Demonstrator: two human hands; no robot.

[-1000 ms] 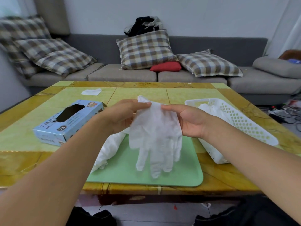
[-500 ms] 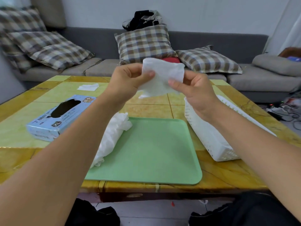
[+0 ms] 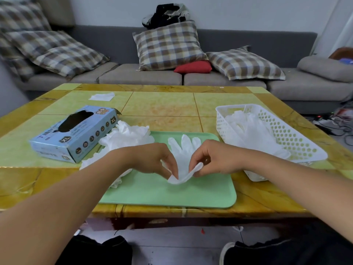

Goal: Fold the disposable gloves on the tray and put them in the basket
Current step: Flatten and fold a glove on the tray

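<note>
Fingers of both the left hand (image 3: 152, 159) and right hand (image 3: 212, 159) pinch a glove's (image 3: 184, 150) cuff over the tray (image 3: 162, 194).

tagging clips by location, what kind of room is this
Most likely a home living room: a grey sofa with plaid cushions sits behind a low tiled coffee table.

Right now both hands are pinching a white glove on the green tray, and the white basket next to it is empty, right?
Not quite. The white basket is not empty: the head view shows white gloves already lying inside it. The rest holds: the left hand and the right hand both pinch the cuff of a white glove lying on the green tray.
</note>
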